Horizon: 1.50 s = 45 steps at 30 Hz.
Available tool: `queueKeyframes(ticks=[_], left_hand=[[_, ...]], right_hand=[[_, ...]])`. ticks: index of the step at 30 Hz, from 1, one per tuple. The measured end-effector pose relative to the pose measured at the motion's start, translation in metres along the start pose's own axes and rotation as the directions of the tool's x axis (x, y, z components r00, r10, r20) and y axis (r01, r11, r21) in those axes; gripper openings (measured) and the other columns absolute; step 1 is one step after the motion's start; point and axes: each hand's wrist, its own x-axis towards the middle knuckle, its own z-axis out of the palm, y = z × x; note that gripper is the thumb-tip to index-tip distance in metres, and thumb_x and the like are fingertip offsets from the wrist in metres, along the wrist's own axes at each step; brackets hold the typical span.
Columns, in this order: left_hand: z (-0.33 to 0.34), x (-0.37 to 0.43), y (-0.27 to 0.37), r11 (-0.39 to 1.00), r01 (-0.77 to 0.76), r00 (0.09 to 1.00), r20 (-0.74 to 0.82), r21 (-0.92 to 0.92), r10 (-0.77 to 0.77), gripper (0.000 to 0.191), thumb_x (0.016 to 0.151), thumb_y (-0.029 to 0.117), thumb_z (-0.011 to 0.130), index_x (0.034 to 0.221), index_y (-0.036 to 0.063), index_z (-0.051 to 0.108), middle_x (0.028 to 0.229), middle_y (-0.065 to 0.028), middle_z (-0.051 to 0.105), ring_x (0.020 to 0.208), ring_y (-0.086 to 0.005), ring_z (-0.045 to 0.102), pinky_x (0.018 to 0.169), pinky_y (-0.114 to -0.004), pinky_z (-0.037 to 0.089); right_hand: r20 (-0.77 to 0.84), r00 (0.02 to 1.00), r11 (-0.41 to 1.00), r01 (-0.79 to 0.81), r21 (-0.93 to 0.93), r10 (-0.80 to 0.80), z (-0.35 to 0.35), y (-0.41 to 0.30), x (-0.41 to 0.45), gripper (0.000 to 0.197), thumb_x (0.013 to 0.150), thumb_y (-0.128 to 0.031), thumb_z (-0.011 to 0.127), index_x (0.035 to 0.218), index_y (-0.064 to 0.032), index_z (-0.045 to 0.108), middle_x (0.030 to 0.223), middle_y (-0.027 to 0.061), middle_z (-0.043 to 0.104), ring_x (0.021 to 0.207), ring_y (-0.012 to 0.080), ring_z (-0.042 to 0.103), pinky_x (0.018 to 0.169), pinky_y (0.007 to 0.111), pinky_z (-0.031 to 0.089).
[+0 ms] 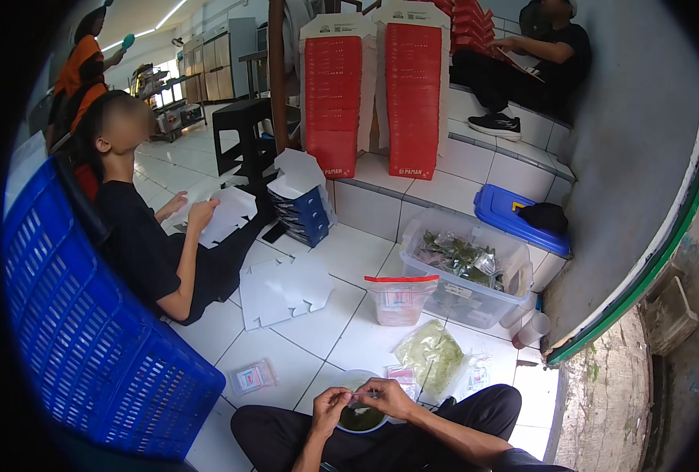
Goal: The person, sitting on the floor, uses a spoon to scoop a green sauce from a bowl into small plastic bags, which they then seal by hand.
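Over a round white bowl [362, 429] my two hands meet, fingertips close together. My left hand [329, 407] and my right hand [389, 396] pinch a small clear plastic bag [358, 394] between them. Dark green contents [358, 416] fill the bowl, and something pale shows in them below my fingers. Beyond my right hand lie a large clear bag of light green food [431, 357], a small packet with pink print [402, 377] and another clear bag [476, 374]. A bundle of small printed plastic bags [253, 377] rests on the tiles left of the bowl.
A clear plastic tub [464, 301] holds many small filled bags. Before it stands a red-topped pouch [399, 301]. Blue crates [107, 330] flank my left, near a seated person [149, 236] holding white cardboard. Red box stacks [333, 106] and another seated person [538, 65] occupy the steps.
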Motion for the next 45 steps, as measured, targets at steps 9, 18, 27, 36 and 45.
queueKeyframes(ticks=[9,18,27,36,45], left_hand=[[-0.009,0.005,-0.013,0.976,0.001,0.999,0.048,0.218,-0.012,0.022,0.087,0.016,0.063,0.102,-0.0008,0.062,0.097,-0.0081,0.065,0.09,-0.0125,0.06,0.08,-0.025,0.048],[-0.014,0.004,-0.025,0.996,-0.045,0.99,0.137,0.083,0.033,0.02,0.09,0.011,0.059,0.105,-0.003,0.059,0.099,-0.0066,0.064,0.092,-0.0112,0.06,0.082,-0.023,0.048],[-0.016,0.0,-0.018,0.989,-0.028,0.988,0.154,0.146,0.006,0.018,0.09,0.01,0.059,0.103,-0.0023,0.06,0.098,-0.0061,0.064,0.093,-0.0106,0.059,0.084,-0.024,0.047],[-0.008,0.001,0.0,0.938,-0.053,0.999,0.027,0.341,0.046,0.016,0.088,0.011,0.061,0.099,-0.0013,0.061,0.09,-0.0058,0.064,0.084,-0.0104,0.06,0.075,-0.022,0.048],[-0.001,0.0,-0.006,0.991,-0.048,0.999,-0.017,0.121,0.051,0.011,0.087,0.007,0.061,0.094,-0.0021,0.06,0.085,-0.0028,0.063,0.078,-0.006,0.057,0.071,-0.02,0.046]], right_hand=[[-0.104,0.988,0.993,0.109,-0.042,-0.113,0.003,0.009,0.005,0.014,0.078,-0.01,0.066,0.089,-0.0027,0.068,0.087,0.0095,0.066,0.082,0.0181,0.062,0.074,0.031,0.048],[-0.115,0.991,0.989,0.053,-0.139,-0.069,0.005,-0.009,0.003,0.016,0.075,-0.014,0.07,0.083,-0.0002,0.067,0.08,0.0127,0.065,0.073,0.0217,0.064,0.063,0.03,0.048],[-0.107,0.989,0.981,0.087,-0.175,-0.106,0.01,-0.002,0.002,0.018,0.075,-0.016,0.069,0.079,0.0012,0.066,0.078,0.0136,0.064,0.073,0.0251,0.063,0.064,0.033,0.049],[-0.075,0.987,0.979,0.131,-0.153,-0.144,0.007,0.011,0.007,0.021,0.076,-0.016,0.069,0.092,-0.0012,0.066,0.088,0.0124,0.065,0.083,0.0246,0.063,0.074,0.033,0.049],[-0.01,0.989,0.983,0.144,-0.116,-0.146,0.001,0.011,0.0,0.019,0.083,-0.017,0.063,0.093,-0.0016,0.065,0.088,0.0119,0.063,0.081,0.0258,0.062,0.07,0.035,0.048]])
